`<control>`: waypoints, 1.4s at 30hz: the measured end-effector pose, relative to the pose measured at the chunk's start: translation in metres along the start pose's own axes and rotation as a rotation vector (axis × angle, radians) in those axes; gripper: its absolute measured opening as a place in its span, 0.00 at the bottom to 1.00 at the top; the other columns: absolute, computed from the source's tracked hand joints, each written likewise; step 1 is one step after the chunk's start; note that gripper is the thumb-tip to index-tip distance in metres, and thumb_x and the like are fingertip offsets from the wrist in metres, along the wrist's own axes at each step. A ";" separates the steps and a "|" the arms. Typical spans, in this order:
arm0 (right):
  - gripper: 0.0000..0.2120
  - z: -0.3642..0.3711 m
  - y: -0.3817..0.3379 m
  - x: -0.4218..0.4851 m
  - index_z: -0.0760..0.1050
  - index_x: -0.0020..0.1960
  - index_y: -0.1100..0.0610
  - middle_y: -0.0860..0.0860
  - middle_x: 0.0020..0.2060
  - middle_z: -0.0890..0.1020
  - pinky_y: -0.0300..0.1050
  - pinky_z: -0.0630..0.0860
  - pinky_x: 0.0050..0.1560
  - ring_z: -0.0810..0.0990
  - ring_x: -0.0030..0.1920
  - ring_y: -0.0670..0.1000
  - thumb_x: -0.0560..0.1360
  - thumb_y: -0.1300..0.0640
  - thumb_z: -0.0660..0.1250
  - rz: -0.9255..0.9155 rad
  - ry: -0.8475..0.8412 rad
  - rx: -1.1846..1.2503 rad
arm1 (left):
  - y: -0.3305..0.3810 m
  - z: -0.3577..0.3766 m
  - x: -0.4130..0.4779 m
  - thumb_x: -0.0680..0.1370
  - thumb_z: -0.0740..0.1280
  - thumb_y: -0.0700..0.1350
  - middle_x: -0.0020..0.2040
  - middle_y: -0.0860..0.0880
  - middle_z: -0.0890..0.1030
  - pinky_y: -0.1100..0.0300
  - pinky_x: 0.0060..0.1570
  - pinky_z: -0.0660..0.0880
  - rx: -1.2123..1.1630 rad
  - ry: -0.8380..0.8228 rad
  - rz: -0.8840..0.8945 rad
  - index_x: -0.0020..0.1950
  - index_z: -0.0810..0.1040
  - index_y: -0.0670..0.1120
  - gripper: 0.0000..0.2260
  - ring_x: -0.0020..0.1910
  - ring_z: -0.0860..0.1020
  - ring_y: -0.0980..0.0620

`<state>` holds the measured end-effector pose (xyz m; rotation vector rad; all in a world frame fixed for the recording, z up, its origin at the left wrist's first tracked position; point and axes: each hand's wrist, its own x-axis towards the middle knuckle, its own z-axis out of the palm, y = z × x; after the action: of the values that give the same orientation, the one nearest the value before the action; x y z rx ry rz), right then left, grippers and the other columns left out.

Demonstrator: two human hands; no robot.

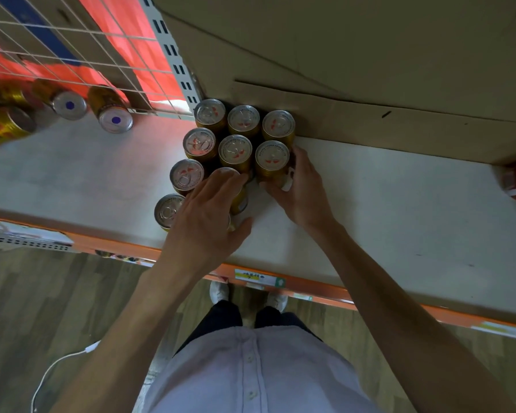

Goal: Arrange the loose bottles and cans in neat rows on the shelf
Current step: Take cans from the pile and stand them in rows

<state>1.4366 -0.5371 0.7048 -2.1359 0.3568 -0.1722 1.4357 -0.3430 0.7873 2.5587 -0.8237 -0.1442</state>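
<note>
Two hands of ours reach onto the white shelf (370, 204). Our left hand (203, 216) drapes over the top of a near can (240, 201), fingers together and curled round its lid, thumb spread toward three o'clock. Just beside it at two o'clock, our right hand (301, 189) clamps fingers and thumb round the side of a gold can (271, 158). Both stand in the block of upright cans (198, 143), packed touching in slanted rows. Behind them at twelve o'clock we see a cardboard box (370, 70). Far off at ten o'clock, loose cans (115, 119) lie on their sides before a wire grid (72, 55).
</note>
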 end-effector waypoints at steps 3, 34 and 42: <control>0.44 -0.016 -0.015 -0.014 0.59 0.78 0.56 0.53 0.73 0.70 0.38 0.64 0.67 0.68 0.72 0.51 0.71 0.47 0.77 -0.066 -0.024 -0.114 | -0.006 -0.008 -0.009 0.72 0.74 0.46 0.68 0.49 0.75 0.57 0.54 0.70 0.008 0.060 -0.029 0.68 0.73 0.48 0.25 0.64 0.75 0.45; 0.27 0.299 -0.306 0.127 0.72 0.62 0.61 0.63 0.59 0.77 0.54 0.73 0.57 0.76 0.61 0.63 0.72 0.46 0.74 -0.052 -0.252 -0.652 | -0.374 -0.190 -0.104 0.77 0.68 0.54 0.78 0.48 0.62 0.48 0.72 0.61 -0.100 0.027 -0.362 0.76 0.65 0.55 0.28 0.76 0.60 0.45; 0.34 0.378 -0.331 0.134 0.65 0.73 0.57 0.58 0.66 0.75 0.54 0.73 0.62 0.74 0.65 0.60 0.73 0.49 0.74 -0.238 -0.424 -0.578 | -0.419 -0.206 -0.108 0.78 0.67 0.54 0.79 0.50 0.60 0.52 0.72 0.61 -0.132 -0.025 -0.389 0.77 0.63 0.56 0.28 0.77 0.59 0.48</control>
<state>1.7235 -0.1072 0.7680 -2.7024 -0.1191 0.2829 1.6171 0.1011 0.7818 2.5651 -0.3043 -0.3379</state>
